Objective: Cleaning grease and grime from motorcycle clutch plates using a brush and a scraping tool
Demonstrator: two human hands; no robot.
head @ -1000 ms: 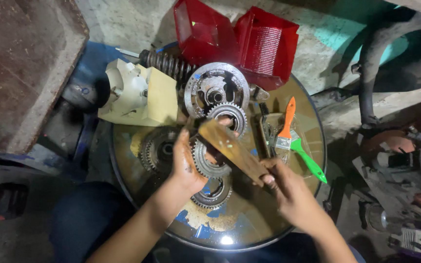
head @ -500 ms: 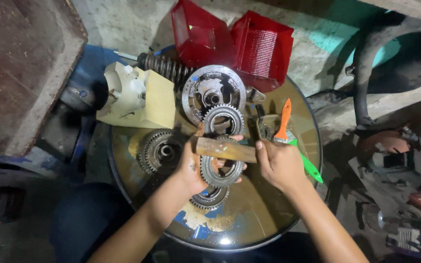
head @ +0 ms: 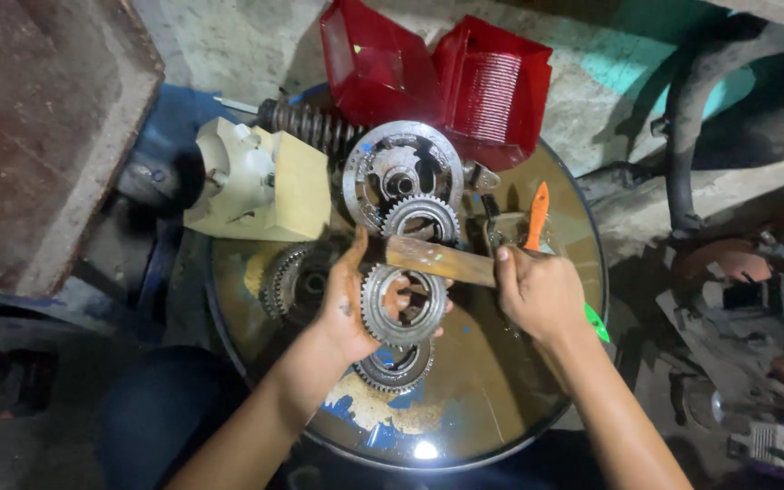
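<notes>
Far to the left of the left hand (head: 348,304), a rusty brown metal slab (head: 43,127) fills the corner, with dark cluttered floor below it. Closer in, a cream plastic housing (head: 260,181) sits above and left of that hand, overhanging the rim of the round drum top (head: 501,399) that serves as the desk. A dark toothed gear (head: 294,283) lies just beside the left hand's knuckles, leaving little room on that side.

The left hand is clenched around a ring gear (head: 403,304), fingers through its bore, holding it above another gear (head: 395,366) lying on the desk. Above the hands are a small gear (head: 421,220) and a large toothed wheel (head: 401,172), with a coil spring (head: 306,127) and two red plastic covers (head: 446,73) beyond them at the far edge.

The right hand (head: 542,295) is closed on one end of a wooden block (head: 437,261), whose other end lies across the top of the ring gear. An orange-handled tool (head: 535,216) lies just above the right hand; something green (head: 596,322) peeks out beside it.

Below both hands the desk surface is open to its near rim. Right of the right hand, past the rim, lie dark hoses and scrap parts.
</notes>
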